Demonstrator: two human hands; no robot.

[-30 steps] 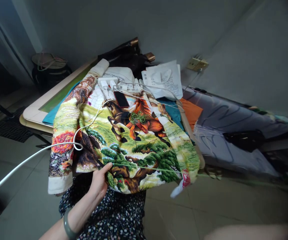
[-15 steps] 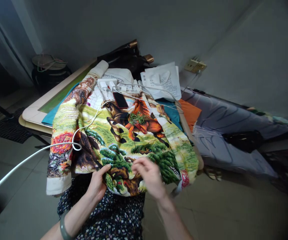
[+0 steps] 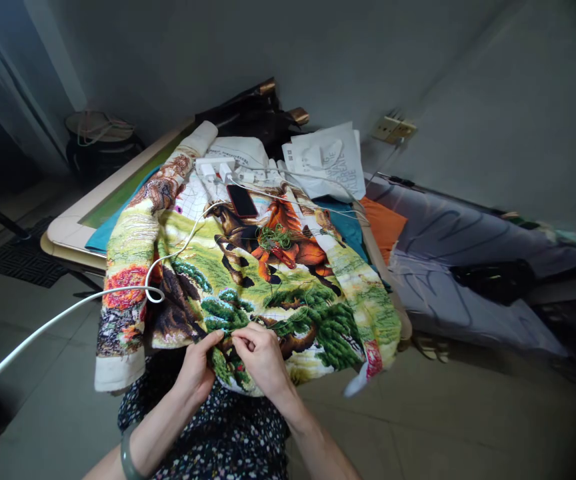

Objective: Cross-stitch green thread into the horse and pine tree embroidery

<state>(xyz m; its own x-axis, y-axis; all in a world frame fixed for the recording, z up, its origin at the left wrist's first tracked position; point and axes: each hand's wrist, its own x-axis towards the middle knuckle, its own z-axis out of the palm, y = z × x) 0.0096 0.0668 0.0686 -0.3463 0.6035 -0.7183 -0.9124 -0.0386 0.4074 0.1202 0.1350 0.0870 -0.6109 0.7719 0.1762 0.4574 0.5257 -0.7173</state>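
Note:
A large cross-stitch canvas [image 3: 198, 233] with running horses and green trees spreads over the table and hangs past its front edge. My left hand [image 3: 198, 367] grips the canvas near its lower edge, thumb on top and the other fingers hidden underneath. Close to that thumb, my right hand [image 3: 263, 357] is pinched just over the stitched trees. Whatever lies between its fingertips is too small to make out. A tangle of green thread [image 3: 275, 238] rests on the orange horse. The canvas's left side is a thick roll [image 3: 131, 253].
A dark phone [image 3: 242, 201] and a white power strip [image 3: 215, 163] lie on the canvas. One white cable [image 3: 53, 320] loops across the left side. Behind are white printed bags [image 3: 325, 163], with a wall socket [image 3: 394, 129] to the right. The table's corner [image 3: 63, 230] shows at left.
My right hand has moved left and slightly down, from over the right-hand trees to beside my left thumb. My left hand keeps its hold on the canvas.

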